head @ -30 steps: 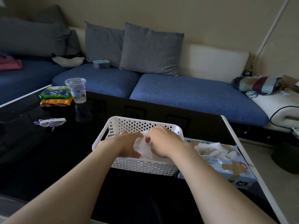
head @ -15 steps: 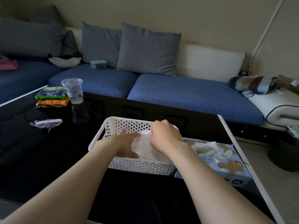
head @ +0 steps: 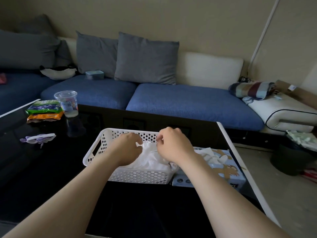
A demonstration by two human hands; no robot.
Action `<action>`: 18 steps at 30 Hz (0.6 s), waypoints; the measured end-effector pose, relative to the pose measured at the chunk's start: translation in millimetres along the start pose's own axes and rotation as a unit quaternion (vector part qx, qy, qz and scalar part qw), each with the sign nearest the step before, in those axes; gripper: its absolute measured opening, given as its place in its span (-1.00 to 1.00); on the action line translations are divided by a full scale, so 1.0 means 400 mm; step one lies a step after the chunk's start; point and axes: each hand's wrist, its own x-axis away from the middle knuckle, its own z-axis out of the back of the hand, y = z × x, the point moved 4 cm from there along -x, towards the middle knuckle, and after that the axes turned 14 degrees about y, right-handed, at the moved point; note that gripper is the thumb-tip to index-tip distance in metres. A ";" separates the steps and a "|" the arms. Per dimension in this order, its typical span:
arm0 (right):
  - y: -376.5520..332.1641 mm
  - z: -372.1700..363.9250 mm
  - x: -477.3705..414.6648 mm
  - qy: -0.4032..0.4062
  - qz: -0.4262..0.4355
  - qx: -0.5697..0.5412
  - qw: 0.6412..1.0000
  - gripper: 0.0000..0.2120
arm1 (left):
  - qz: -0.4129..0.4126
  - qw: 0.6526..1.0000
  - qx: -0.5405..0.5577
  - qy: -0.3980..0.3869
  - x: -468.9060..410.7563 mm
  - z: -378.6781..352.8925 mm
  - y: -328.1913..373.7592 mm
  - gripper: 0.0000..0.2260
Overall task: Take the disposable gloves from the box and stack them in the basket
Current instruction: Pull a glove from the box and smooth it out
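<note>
A white perforated basket (head: 103, 145) stands on the black glass table, and white disposable gloves (head: 151, 160) lie piled inside it. My left hand (head: 127, 148) and my right hand (head: 173, 145) are both over the basket, each pinching the far edge of the top glove. To the right of the basket lies the light-blue glove box (head: 228, 170), with several white gloves (head: 210, 154) sticking out of its opening. My right forearm covers part of the box.
On the table's left stand a clear plastic cup (head: 67, 103), green and orange snack packets (head: 45, 110) and a purple-white item (head: 38, 138). A blue sofa (head: 188, 100) with grey cushions runs behind the table. The table's white right edge (head: 240, 160) borders the floor.
Both hands have moved toward the far side of the basket and now pinch the glove's far edge instead of pressing flat on it. The glove is bunched up between them.
</note>
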 end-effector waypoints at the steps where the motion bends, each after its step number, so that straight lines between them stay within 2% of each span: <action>1: 0.022 0.020 0.004 0.018 -0.017 0.000 1.000 -0.81 | -0.012 1.000 0.012 0.004 0.003 -0.003 0.019 -0.78; 4: 0.096 0.081 0.023 0.029 -0.052 0.052 0.997 -0.75 | -0.061 0.997 0.043 0.004 0.015 -0.008 0.091 -0.83; 6: 0.145 0.116 0.036 0.001 -0.077 0.087 0.993 -0.62 | -0.095 0.993 0.064 0.009 0.021 -0.007 0.138 -0.83; 9: 0.217 0.141 0.065 -0.052 -0.114 0.073 0.989 -0.52 | -0.137 0.987 0.086 0.007 0.031 -0.015 0.203 -0.82; 12: 0.274 0.126 0.068 -0.023 -0.110 0.058 0.992 -0.63 | -0.165 0.982 0.094 -0.011 0.040 -0.036 0.246 -0.76; 16: 0.311 0.116 0.061 0.029 -0.086 0.046 0.995 -0.91 | -0.182 0.979 0.081 -0.038 0.042 -0.063 0.286 -0.66; 18: 0.316 0.113 0.061 0.039 -0.069 0.040 0.996 -0.92 | -0.181 0.979 0.076 -0.048 0.040 -0.076 0.299 -0.62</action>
